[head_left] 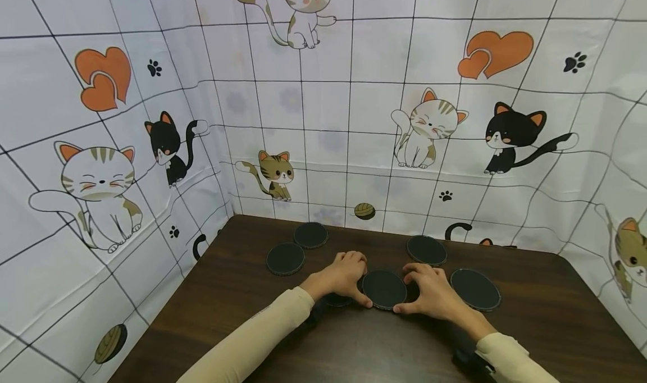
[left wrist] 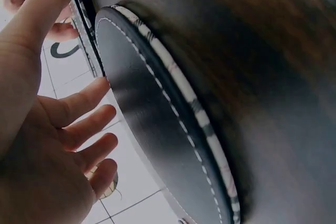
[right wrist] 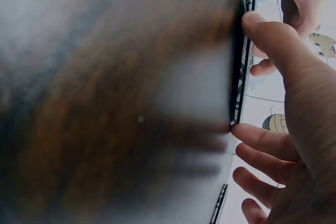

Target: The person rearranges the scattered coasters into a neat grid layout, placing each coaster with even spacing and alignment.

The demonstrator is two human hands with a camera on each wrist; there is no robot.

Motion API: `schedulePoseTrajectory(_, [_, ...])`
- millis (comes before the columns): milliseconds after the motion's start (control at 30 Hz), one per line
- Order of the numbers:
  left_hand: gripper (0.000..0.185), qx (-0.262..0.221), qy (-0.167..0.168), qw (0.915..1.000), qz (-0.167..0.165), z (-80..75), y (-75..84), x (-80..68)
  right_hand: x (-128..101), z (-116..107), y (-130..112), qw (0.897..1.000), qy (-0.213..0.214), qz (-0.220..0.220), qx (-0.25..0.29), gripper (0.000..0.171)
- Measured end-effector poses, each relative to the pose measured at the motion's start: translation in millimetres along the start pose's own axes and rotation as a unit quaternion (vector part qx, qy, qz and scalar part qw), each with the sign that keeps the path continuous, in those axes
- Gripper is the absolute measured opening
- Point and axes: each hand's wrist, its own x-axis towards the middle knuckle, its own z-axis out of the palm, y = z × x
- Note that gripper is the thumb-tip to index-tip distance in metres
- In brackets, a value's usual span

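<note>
A round black coaster [head_left: 384,289] with light edge stitching lies between my two hands on the dark wooden table. My left hand [head_left: 343,276] grips its left side, thumb at the near edge and index finger farther back. On the opposite side my right hand [head_left: 428,292] holds the rim the same way; the right wrist view shows the thumb and index fingertip at the coaster's patterned edge [right wrist: 242,72]. Another black coaster [left wrist: 152,114], with white stitching and a checked side band, lies below my left hand and is partly hidden by it in the head view.
Two coasters, one nearer [head_left: 285,259] and one farther [head_left: 311,235], lie at the back left. Toward the right are a back coaster [head_left: 427,250] and a coaster [head_left: 475,289] beside my right wrist. A cat-printed curtain [head_left: 323,108] stands behind the table [head_left: 374,343].
</note>
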Motion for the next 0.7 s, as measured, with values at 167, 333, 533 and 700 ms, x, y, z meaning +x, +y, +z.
schedulePoseTrajectory(167, [0.065, -0.004, -0.005, 1.0, -0.002, -1.1, -0.5, -3.7, -0.5, 0.3, -2.7, 1.0, -0.008, 0.006, -0.01, 0.066])
schedulePoseTrajectory(333, [0.068, -0.003, -0.01, 0.9999, 0.0, -0.7, -1.8, -6.2, -1.4, -0.4, -6.0, 1.0, -0.011, 0.004, -0.014, 0.064])
schedulePoseTrajectory(533, [0.068, -0.003, -0.01, 0.9999, 0.003, -0.4, -4.0, -7.5, -2.8, 0.1, -7.1, 1.0, -0.013, 0.004, -0.022, 0.064])
schedulePoseTrajectory(700, [0.067, -0.004, -0.017, 0.9998, 0.001, -0.7, -3.3, -10.4, -5.7, 2.0, -8.2, 1.0, -0.017, 0.005, -0.015, 0.064])
